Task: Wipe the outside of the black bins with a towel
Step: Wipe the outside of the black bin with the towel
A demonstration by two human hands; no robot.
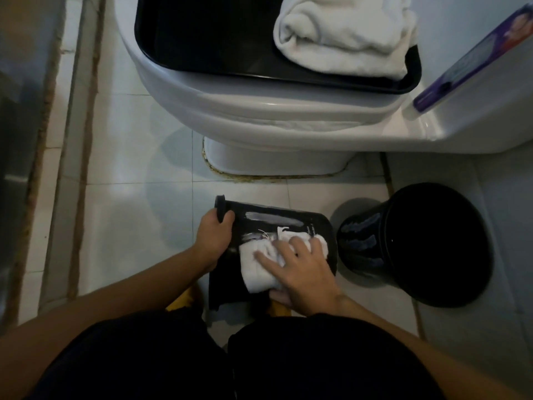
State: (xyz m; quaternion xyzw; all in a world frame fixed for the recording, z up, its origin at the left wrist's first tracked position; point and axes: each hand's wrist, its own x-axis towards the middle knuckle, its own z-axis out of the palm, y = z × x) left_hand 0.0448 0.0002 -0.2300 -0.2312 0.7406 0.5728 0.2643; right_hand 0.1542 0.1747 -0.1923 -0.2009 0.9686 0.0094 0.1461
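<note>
While the left hand (212,239) grips the rim of the glossy black plastic bin (277,223) lying sideways on the floor tiles, probably to steady it, the right hand (300,264) presses the small white towel (259,267) with spread fingers onto its outer wall.

White toilet (259,111), black tray (202,39)

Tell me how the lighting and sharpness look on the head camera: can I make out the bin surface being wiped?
Head view: dim overall, so the held bin reads as near-solid black apart from pale glare streaks by the towel; the second bin shows similar streaks, its opening pure shadow; the left edge is soft and smeared; wide-angle bending curves the toilet; both hands are reasonably sharp.
</note>
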